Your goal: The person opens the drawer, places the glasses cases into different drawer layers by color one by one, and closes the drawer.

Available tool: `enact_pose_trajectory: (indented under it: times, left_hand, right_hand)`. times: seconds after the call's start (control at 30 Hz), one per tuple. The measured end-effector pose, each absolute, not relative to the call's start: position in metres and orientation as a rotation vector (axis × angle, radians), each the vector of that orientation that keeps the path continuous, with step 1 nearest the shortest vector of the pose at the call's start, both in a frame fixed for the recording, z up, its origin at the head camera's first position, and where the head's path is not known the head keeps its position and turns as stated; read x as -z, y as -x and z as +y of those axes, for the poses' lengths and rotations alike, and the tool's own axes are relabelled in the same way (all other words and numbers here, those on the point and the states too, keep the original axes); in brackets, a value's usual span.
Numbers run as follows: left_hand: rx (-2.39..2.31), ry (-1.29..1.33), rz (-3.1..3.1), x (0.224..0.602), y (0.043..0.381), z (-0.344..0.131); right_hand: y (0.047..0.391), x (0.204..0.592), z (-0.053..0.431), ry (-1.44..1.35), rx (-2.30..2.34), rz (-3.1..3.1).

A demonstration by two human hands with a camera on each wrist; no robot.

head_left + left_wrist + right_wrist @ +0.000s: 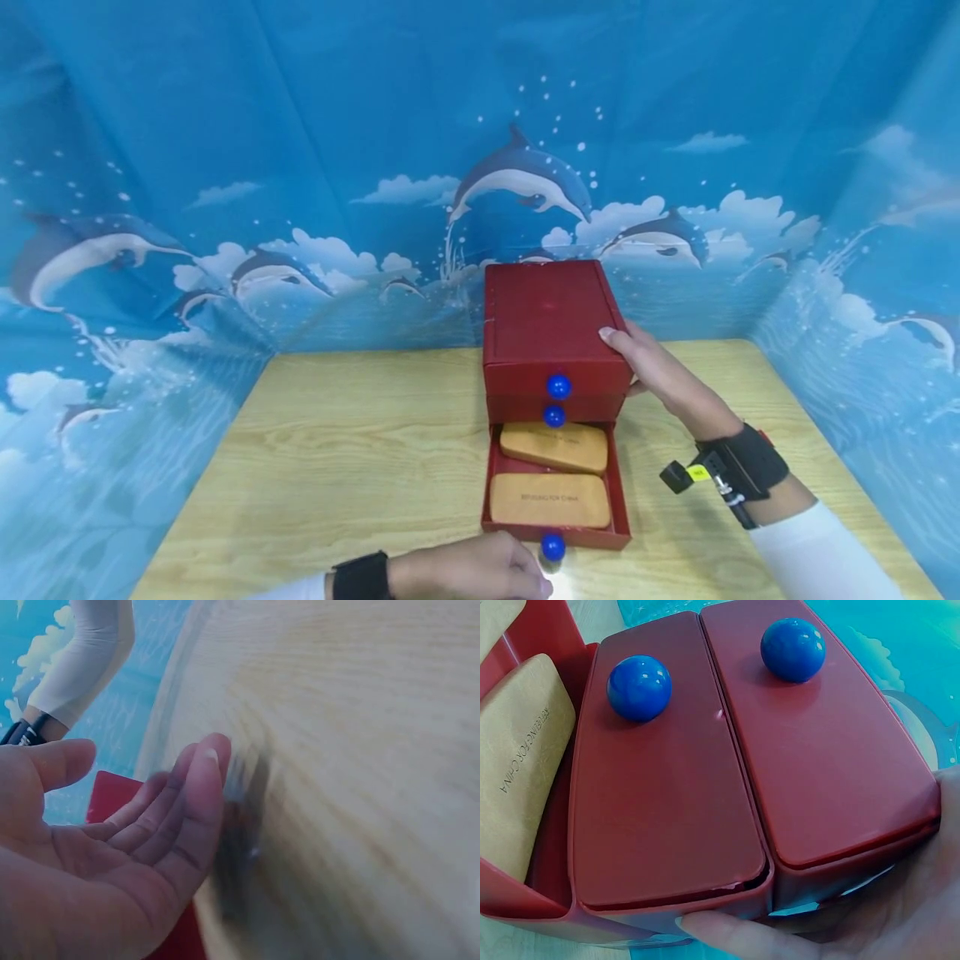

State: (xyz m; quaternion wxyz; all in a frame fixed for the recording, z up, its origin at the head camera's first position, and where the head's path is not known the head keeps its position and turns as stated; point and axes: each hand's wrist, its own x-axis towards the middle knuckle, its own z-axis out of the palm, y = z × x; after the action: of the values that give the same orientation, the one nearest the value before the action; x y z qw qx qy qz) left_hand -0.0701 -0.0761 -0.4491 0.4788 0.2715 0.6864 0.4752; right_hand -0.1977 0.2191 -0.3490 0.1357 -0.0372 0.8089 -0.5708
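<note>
A red drawer box (555, 308) with blue ball knobs stands on the table. Its bottom drawer (621, 508) is pulled out and holds two tan cases (550, 500), both with dark lettering. My right hand (660, 367) holds the box's right side, thumb over the top edge and fingers along the side wall. In the right wrist view, the two upper drawers (667, 802) are closed. My left hand (480, 571) is just in front of the bottom drawer, beside its blue knob (552, 547). The left wrist view shows its fingers loosely bent, with nothing in them.
The wood-grain table (345, 450) extends on both sides of the box. Behind and beside it hangs a blue dolphin-print backdrop (375, 125). A dark, blurred shape (244, 840) appears beside the left fingers; I cannot tell what it is.
</note>
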Motion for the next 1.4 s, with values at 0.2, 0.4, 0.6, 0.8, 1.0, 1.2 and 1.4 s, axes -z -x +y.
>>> enact_pose_trajectory:
  times: [0.2, 0.4, 0.6, 0.8, 1.0, 1.2, 1.4]
  left_hand:
    - [-1.268, -0.479, 1.580, 0.464, 0.068, -0.071]
    - [-1.367, -0.382, 1.554, 0.476, 0.070, -0.066]
    - [-1.424, -0.308, 1.466, 0.478, 0.069, -0.059]
    - [-1.432, -0.261, 1.444, 0.477, 0.070, -0.053]
    - [-1.498, -0.300, 1.465, 0.482, 0.069, -0.047]
    - [-1.513, -0.326, 1.514, 0.482, 0.074, -0.042]
    - [-1.545, -0.354, 1.537, 0.483, 0.079, -0.039]
  right_hand:
    - [0.198, 0.350, 0.219, 0.106, 1.641, 2.358]
    - [0.200, 0.352, 0.218, 0.091, 1.637, 2.369]
    - [0.200, 0.350, 0.219, 0.098, 1.629, 2.368]
    - [0.199, 0.349, 0.220, 0.105, 1.651, 2.371]
    - [0.197, 0.353, 0.219, 0.109, 1.647, 2.351]
    - [0.198, 0.355, 0.220, 0.120, 1.649, 2.351]
    - [0.198, 0.352, 0.219, 0.101, 1.640, 2.356]
